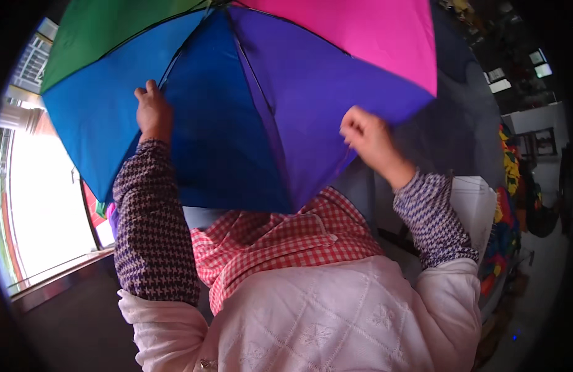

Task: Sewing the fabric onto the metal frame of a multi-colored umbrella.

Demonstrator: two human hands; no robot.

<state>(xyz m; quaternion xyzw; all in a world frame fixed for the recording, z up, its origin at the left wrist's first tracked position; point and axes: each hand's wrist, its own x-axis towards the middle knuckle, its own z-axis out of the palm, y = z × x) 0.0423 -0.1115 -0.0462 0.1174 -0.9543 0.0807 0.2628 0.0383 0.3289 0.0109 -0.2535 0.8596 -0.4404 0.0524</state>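
An opened umbrella point(224, 124) with green, blue, purple and pink panels fills the upper middle, its ribbed inner side facing me. My left hand point(155, 115) is closed round a dark umbrella rib point(178, 54) at the blue panels, fingertips toward the top. Near the outer edge of the purple panel point(324, 93), my right hand point(370, 139) is raised with its fingers pinched together. A thin thread-like line shows just below those fingers; what they hold is too small and blurred to name.
A bright window or doorway point(51, 204) stands at the left. A red-and-white checked cloth point(286, 242) covers my lap. White sheets or a box point(472, 204) lie beyond my right forearm. Colourful piled fabric point(506, 217) runs along the far right.
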